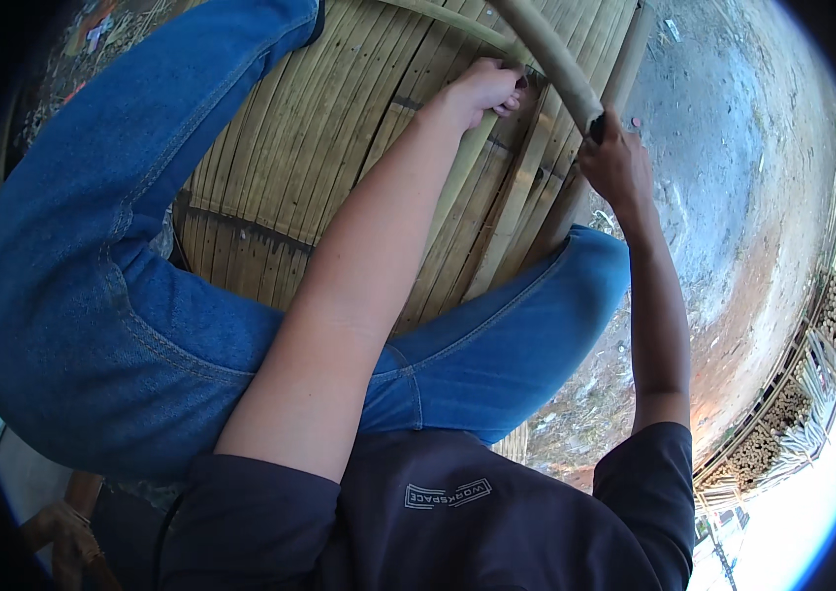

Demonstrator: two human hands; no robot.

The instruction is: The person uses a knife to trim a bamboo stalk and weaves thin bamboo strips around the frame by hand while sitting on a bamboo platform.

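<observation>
Bamboo slat platform (339, 148) fills the upper middle of the view, its slats running from lower left up toward upper right. The person sits on it in blue jeans (93, 295), knees bent, dark shirt at the bottom edge.

Bamboo pole (551, 59), thick and round, lies across the platform's far part. Long axis runs diagonally: from the top edge down and to the right, ending at a dark cut tip just beside the right hand. A thinner split strip (457, 182) lies along the slats under the left hand, running down-left.

Right hand (615, 163) sits at the pole's lower end, fingers curled shut; grip looks wrapped about a small dark handle or the pole tip, cannot tell which.

Left hand (482, 89) reaches forward, fingers bent and pressed down on the slats just beside the pole, thumb tucked; nothing clearly pinched.

Bare dirt ground (733, 177) to the right.
</observation>
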